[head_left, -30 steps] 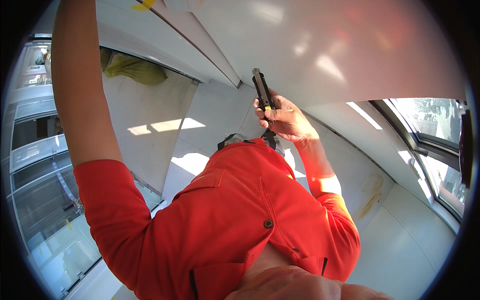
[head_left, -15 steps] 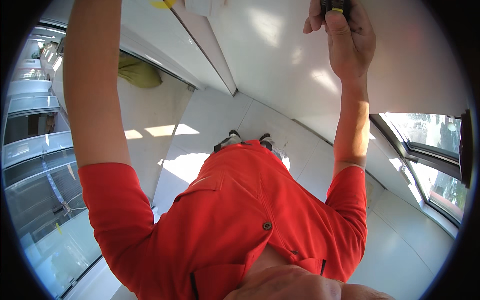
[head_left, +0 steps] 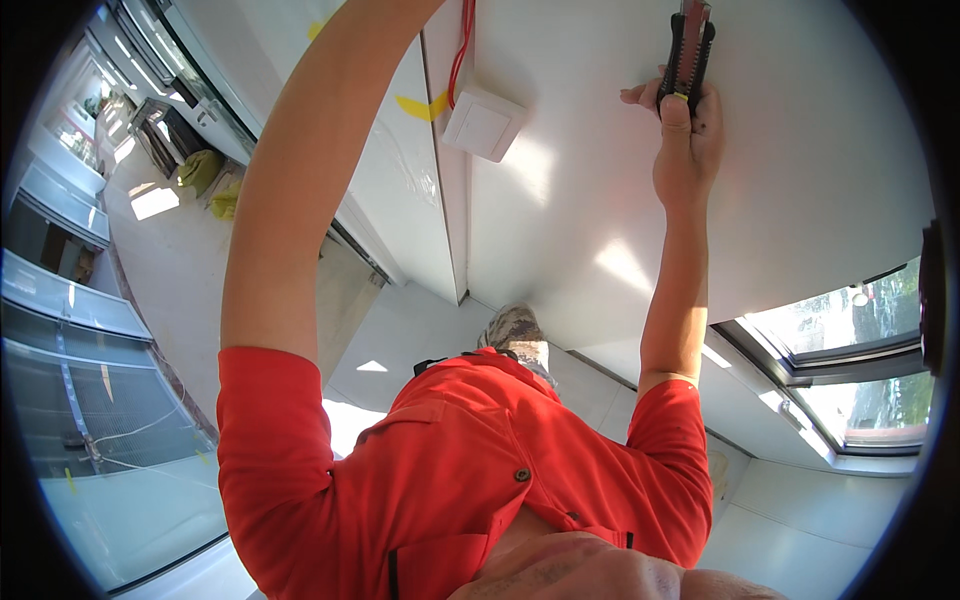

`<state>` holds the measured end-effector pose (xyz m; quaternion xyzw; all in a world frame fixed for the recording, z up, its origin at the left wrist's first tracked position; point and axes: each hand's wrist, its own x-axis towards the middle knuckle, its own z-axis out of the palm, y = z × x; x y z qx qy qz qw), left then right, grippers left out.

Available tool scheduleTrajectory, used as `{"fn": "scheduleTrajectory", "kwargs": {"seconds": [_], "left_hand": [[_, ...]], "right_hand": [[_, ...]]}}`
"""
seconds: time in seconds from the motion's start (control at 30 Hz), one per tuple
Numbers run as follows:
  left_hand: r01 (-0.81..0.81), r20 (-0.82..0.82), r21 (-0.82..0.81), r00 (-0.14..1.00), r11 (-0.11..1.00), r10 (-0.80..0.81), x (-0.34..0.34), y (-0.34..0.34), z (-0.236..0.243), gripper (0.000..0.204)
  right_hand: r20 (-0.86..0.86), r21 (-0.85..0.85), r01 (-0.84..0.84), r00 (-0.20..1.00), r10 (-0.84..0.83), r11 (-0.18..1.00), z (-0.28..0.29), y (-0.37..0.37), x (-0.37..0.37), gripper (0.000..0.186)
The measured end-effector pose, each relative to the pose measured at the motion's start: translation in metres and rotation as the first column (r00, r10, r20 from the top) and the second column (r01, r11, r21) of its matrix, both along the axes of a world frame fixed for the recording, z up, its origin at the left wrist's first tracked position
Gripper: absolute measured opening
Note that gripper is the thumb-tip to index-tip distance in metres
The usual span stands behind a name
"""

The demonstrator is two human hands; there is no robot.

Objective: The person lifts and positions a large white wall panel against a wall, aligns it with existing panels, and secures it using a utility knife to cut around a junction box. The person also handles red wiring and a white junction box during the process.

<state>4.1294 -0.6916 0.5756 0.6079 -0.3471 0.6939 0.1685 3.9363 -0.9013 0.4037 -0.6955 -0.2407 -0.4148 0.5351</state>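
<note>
The right hand (head_left: 690,150) is closed around the lower end of a black-edged utility knife with a reddish-grey middle strip (head_left: 688,55). The thumb lies along it, its tip at a small yellow part, probably the slider, a grip that would keep that control within reach. The knife points up in front of a smooth white wall panel (head_left: 590,190), perhaps to keep its tip away from the body. The left hand is beyond the upper edge, so I cannot tell its state. Near the left forearm (head_left: 310,170), a square white plastic switch (head_left: 486,123) sits tilted below thin red wires (head_left: 464,45), which probably feed it.
</note>
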Motion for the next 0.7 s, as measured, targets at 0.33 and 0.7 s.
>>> {"fn": "scheduleTrajectory", "kwargs": {"seconds": [0.33, 0.7], "left_hand": [[0.019, -0.662, -0.014, 0.749, 1.0, -0.024, -0.111, 0.02, -0.274, 0.106], [0.09, -0.525, -0.356, 0.804, 0.93, -0.279, -0.076, -0.016, -0.339, 0.103]], "right_hand": [[-0.043, -0.032, 0.081, 0.996, -0.082, 0.996, -0.004, 0.002, -0.001, 0.041], [-0.149, -0.194, 0.085, 0.982, -0.115, 0.977, -0.004, -0.006, -0.01, 0.043]]}}
